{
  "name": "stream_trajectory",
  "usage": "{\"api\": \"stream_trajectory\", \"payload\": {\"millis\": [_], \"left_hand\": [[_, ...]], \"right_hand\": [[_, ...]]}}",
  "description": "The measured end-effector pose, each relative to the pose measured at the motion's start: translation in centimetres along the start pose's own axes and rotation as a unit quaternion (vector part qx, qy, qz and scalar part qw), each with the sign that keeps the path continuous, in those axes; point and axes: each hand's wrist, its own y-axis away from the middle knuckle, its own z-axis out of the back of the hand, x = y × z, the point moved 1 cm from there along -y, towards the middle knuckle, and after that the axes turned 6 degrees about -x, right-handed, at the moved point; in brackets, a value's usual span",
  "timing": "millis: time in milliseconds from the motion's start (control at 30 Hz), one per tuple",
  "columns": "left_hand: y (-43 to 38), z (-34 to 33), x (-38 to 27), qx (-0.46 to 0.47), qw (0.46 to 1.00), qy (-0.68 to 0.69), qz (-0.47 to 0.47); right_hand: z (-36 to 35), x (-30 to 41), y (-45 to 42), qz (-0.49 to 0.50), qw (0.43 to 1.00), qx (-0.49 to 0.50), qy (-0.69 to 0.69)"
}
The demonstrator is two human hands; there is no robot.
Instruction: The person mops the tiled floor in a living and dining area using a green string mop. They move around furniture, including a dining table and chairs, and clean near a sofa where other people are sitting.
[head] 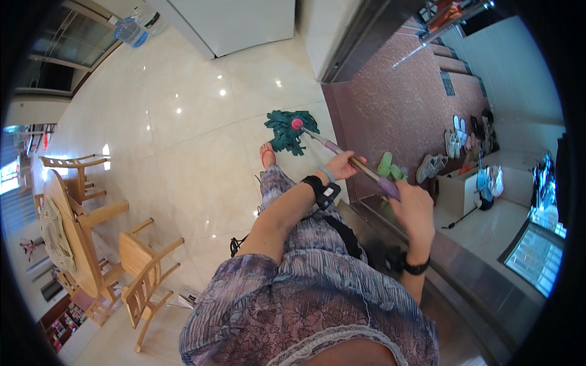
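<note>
A string mop with a head of dark green cloth strips [286, 141] is spread on the cream floor tiles. Its round pink hub [297, 124] joins a metal pole [366, 171] with purple sleeves. My left hand [339, 165] grips this pole partway along and wears a wrist strap with a small device [327, 194]. Nearer my body, my right hand [414, 208] is closed around the pole's upper end, by a purple grip [388, 188]. My sandalled foot [267, 155] stands beside the cloth strips.
To the right, a doorway leads onto reddish stone flooring [366, 105] with green slippers [385, 164] and several shoes. A metal door [458, 283] stands beside me. Wooden chairs [137, 251] and a round table [78, 228] are left; a white cabinet [252, 23] stands ahead, water bottles [131, 32] farther left.
</note>
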Motion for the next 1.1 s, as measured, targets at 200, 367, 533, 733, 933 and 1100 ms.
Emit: {"api": "stream_trajectory", "payload": {"millis": [200, 367, 533, 733, 933, 1100], "left_hand": [[-0.4, -3.7, -4.2, 0.057, 0.998, 0.009, 0.038], [0.0, -5.0, -14.1, 0.063, 0.997, 0.015, -0.035], [4.1, -5.2, -24.7, 0.091, 0.988, 0.069, -0.105], [9.4, -1.5, -36.1, 0.072, 0.964, 0.156, -0.202], [18.1, 7.2, -47.7, -0.012, 0.912, 0.195, -0.361], [26.8, 8.1, -55.4, 0.001, 0.914, 0.207, -0.348]], "right_hand": [[0.9, 2.9, -2.0, -0.009, 1.000, -0.027, 0.000], [1.5, 11.8, -8.7, 0.078, 0.992, -0.088, 0.041], [4.4, 20.0, -17.3, 0.170, 0.982, -0.056, 0.057], [6.9, 30.0, -26.2, 0.273, 0.962, 0.000, 0.031], [1.3, 41.5, -33.7, 0.354, 0.928, 0.083, -0.080], [-2.4, 53.8, -40.0, 0.351, 0.919, 0.150, -0.095]]}}
